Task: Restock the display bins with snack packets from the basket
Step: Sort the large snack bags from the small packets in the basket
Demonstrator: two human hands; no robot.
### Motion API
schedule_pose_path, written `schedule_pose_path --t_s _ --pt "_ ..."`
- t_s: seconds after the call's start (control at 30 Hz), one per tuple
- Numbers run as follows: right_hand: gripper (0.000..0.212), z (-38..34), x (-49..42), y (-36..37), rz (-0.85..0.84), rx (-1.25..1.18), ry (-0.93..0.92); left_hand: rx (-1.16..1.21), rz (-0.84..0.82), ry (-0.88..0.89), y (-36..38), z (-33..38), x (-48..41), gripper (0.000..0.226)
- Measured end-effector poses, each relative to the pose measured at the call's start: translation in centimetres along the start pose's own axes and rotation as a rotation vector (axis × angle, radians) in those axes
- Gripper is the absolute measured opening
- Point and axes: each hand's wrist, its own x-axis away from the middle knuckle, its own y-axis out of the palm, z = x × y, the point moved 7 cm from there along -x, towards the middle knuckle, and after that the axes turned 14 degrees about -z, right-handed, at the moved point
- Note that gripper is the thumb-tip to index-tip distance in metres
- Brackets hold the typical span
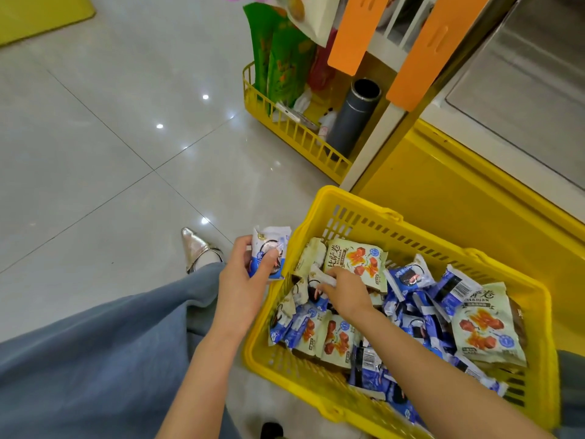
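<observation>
A: Start at the left. What is the left hand (pixel 242 280) doing?

B: Its grip is closed round a blue-and-white packet (pixel 272 248), thumb across the front and fingers behind. The packet stands upright with its long axis pointing away from the person. It is just outside the left wall of the basket (pixel 285 365), above the floor (pixel 110 137).

A: And the right hand (pixel 346 293)?

B: It is inside the basket, reaching left across the heap. The fingertips pinch a white packet (pixel 319 277) at the heap's left end. That packet lies just beyond the knuckles on the side towards the left hand, which is near but on the far side of the wall.

A: So which hand is nearer to it?

B: The right one, since it is already touching. I'd judge the next move is a short lift up and leftward over the rim. The packet is crumpled and half covered, so I cannot tell its long axis.

A: What else is there, further right?

B: Green packets (pixel 357 258) printed with red cubes, and blue packets (pixel 408 277) with dark round biscuits on them. They are loosely piled at all angles, some showing barcodes, and the foil is glossy and probably slippery. The basket looks far from emptied. No display bin shows plainly, only a yellow rack (pixel 285 134) further back.
</observation>
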Motion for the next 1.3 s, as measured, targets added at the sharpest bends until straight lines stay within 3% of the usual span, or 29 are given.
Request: schedule_pose_path --t_s 0.17,0.27,0.37,0.47,0.6,0.67,0.77,0.87,0.93,1.0,1.17,1.3 --pt "0.027 -0.4 3.2 -4.3 0.129 -0.063 -0.167 0.137 0.021 -0.011 -0.3 -0.2 -0.3 0.011" --pt "0.016 -1.3 5.2 -5.3 -0.159 -0.164 -0.245 0.304 0.05 -0.04 -0.1 -0.2 -0.3 0.014" --pt "0.011 -3.2 7.4 -5.2 -0.401 -0.28 -0.334 0.26 -0.039 -0.017 1.0 0.5 -0.2 0.015" --pt "0.009 -5.7 8.1 -6.7 -0.32 -0.448 -0.439 0.176 -0.228 -0.052 3.3 0.7 0.2 0.007" --pt "0.012 -8.4 7.4 -7.8 -0.151 -0.557 -0.503 0.264 -0.412 -0.189 5.4 0.3 1.4 0.022" --pt "0.012 -9.2 7.1 -7.6 -0.133 -0.612 -0.532 0.257 -0.402 -0.143 5.1 0.8 1.6 0.032" --pt "0.003 -8.2 6.2 -8.1 -0.048 -0.727 -0.531 0.258 -0.256 -0.091 3.3 1.2 1.1 0.026" --pt "0.017 -4.0 4.1 -7.2 0.074 -0.368 -0.348 0.253 -0.169 -0.079 1.7 1.4 0.6 0.024" --pt "0.027 -0.3 2.8 -4.2 0.009 -0.197 -0.166 0.256 -0.15 -0.09 1.1 1.3 0.5 0.024" --pt "0.034 2.1 2.2 -0.9 -0.037 -0.143 -0.062 0.243 -0.154 -0.091 1.0 1.2 0.6 0.022" --pt "0.051 2.9 1.4 0.9 0.079 -0.133 -0.019 0.221 -0.187 -0.119 1.5 0.3 0.9 0.023" --pt "0.029 2.2 0.6 1.3 0.003 0.189 0.004 0.211 -0.183 -0.109 1.5 0.4 0.5 0.024"
